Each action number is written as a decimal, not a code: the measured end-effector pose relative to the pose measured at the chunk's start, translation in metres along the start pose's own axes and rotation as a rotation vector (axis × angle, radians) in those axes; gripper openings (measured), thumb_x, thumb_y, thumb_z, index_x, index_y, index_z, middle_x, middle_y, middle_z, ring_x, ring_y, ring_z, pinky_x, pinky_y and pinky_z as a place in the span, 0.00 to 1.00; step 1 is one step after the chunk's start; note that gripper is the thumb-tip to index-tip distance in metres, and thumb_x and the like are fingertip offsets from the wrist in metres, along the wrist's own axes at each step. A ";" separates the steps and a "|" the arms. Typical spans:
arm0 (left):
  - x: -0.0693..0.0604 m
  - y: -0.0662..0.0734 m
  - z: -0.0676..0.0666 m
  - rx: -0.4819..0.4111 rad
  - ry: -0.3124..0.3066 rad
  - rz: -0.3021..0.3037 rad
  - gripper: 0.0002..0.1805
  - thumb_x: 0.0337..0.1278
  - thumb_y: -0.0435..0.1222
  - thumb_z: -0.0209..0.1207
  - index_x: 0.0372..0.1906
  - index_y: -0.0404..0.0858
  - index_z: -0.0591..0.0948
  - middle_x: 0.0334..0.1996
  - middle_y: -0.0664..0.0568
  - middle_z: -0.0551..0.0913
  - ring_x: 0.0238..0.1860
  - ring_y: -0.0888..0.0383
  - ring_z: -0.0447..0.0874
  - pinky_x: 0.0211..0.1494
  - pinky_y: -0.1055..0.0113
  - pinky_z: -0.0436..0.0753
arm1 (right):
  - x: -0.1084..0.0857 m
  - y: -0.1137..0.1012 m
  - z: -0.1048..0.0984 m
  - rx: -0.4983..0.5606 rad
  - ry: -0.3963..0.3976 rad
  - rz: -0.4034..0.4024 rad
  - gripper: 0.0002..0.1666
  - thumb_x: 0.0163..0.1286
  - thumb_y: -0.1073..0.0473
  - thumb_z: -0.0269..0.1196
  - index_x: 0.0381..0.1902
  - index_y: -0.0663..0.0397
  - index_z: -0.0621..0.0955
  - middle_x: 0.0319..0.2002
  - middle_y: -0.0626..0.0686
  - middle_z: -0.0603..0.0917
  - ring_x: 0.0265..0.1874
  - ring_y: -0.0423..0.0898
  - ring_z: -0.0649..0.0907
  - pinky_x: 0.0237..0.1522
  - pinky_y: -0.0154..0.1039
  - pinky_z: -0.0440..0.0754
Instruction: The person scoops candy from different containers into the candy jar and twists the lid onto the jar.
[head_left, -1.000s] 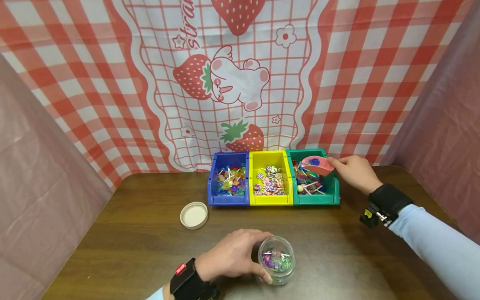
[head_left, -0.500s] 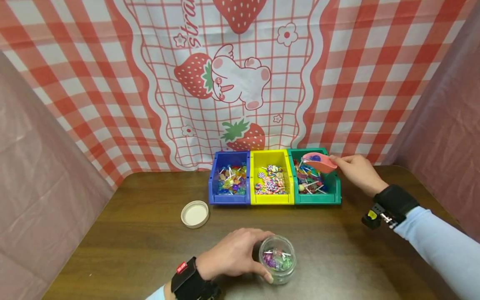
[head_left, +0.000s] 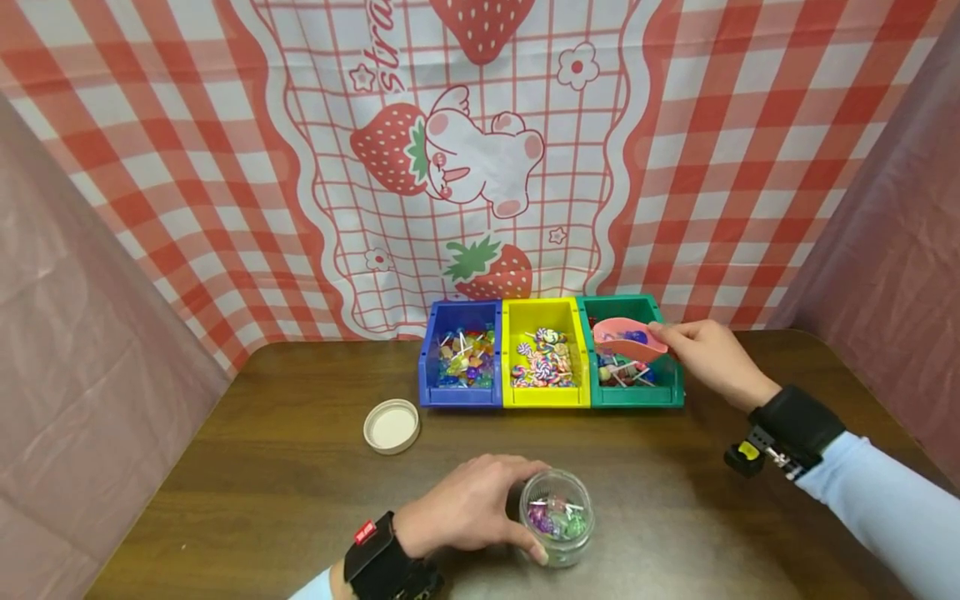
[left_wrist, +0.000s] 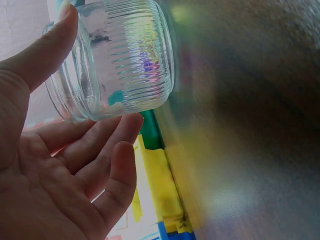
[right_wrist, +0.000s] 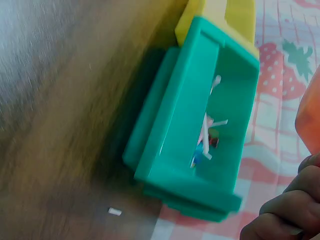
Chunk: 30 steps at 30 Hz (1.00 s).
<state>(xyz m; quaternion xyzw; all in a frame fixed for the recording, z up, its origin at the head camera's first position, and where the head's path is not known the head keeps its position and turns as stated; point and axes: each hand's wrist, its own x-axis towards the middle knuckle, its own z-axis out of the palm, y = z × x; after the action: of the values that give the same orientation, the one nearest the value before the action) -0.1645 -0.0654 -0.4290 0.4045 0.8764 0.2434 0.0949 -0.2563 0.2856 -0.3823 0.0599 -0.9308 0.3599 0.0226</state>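
Observation:
My left hand [head_left: 472, 507] grips a clear glass jar [head_left: 557, 546] that stands on the table, thumb on the near side and fingers around the far side. Purple and green lollipops with white sticks lie inside the jar. My right hand [head_left: 712, 357] pinches the handle end of a pink scoop [head_left: 626, 348], held above the green bin [head_left: 637, 398]. Something blue and shiny lies in the scoop. In the right wrist view white sticks and small candies show in the green bin [right_wrist: 175, 150], while only an edge of the scoop [right_wrist: 310, 117] is visible.
Left of the green bin stand a yellow bin [head_left: 546, 398] of swirl-patterned candies and a blue bin [head_left: 460, 398] of mixed candies. A jar lid [head_left: 392, 427] lies on the wooden table [head_left: 285, 467]. A printed cloth [head_left: 480, 167] hangs behind.
The right hand has lowered the scoop slightly toward the front of the green bin and tilted it. The left hand keeps its grip on the jar.

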 end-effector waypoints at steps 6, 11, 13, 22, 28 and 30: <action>0.000 0.001 -0.001 0.000 0.001 -0.002 0.46 0.35 0.58 0.77 0.63 0.44 0.78 0.53 0.61 0.82 0.54 0.67 0.77 0.59 0.67 0.76 | -0.018 -0.019 0.008 -0.035 -0.034 -0.068 0.36 0.75 0.33 0.51 0.17 0.53 0.73 0.15 0.47 0.63 0.16 0.48 0.66 0.16 0.39 0.59; 0.000 0.000 -0.001 -0.010 0.005 0.011 0.44 0.35 0.58 0.77 0.62 0.45 0.78 0.53 0.62 0.82 0.54 0.68 0.77 0.58 0.68 0.76 | -0.033 -0.036 0.016 -0.066 -0.048 -0.166 0.31 0.75 0.39 0.56 0.16 0.49 0.74 0.14 0.44 0.61 0.15 0.45 0.65 0.18 0.37 0.58; 0.000 0.000 -0.001 -0.014 0.005 0.017 0.44 0.35 0.58 0.77 0.62 0.45 0.78 0.52 0.61 0.83 0.54 0.68 0.77 0.58 0.68 0.76 | -0.040 -0.043 0.019 -0.069 -0.051 -0.200 0.27 0.75 0.41 0.58 0.17 0.47 0.78 0.13 0.42 0.60 0.14 0.43 0.64 0.17 0.36 0.58; 0.001 0.000 -0.002 -0.020 -0.009 0.009 0.41 0.35 0.60 0.76 0.59 0.47 0.79 0.49 0.65 0.82 0.51 0.69 0.77 0.56 0.68 0.77 | -0.066 -0.062 0.031 -0.122 -0.052 -0.409 0.25 0.71 0.45 0.64 0.13 0.35 0.72 0.12 0.32 0.58 0.11 0.34 0.63 0.15 0.31 0.56; 0.000 0.000 -0.002 -0.029 -0.011 -0.009 0.45 0.35 0.60 0.76 0.63 0.45 0.78 0.56 0.62 0.81 0.56 0.65 0.77 0.60 0.67 0.75 | -0.079 -0.072 0.036 -0.207 -0.083 -0.472 0.25 0.70 0.40 0.64 0.13 0.32 0.72 0.12 0.30 0.60 0.11 0.31 0.64 0.15 0.29 0.58; 0.000 0.000 -0.002 -0.033 -0.010 -0.007 0.46 0.35 0.60 0.76 0.65 0.45 0.78 0.57 0.62 0.81 0.57 0.65 0.77 0.60 0.66 0.75 | -0.081 -0.074 0.038 -0.246 -0.076 -0.499 0.26 0.69 0.39 0.64 0.13 0.30 0.70 0.11 0.29 0.59 0.11 0.30 0.63 0.15 0.29 0.58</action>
<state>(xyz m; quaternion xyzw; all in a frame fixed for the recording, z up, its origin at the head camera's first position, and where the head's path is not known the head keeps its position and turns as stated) -0.1653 -0.0657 -0.4278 0.4013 0.8731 0.2553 0.1068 -0.1661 0.2132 -0.3677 0.2974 -0.9242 0.2249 0.0829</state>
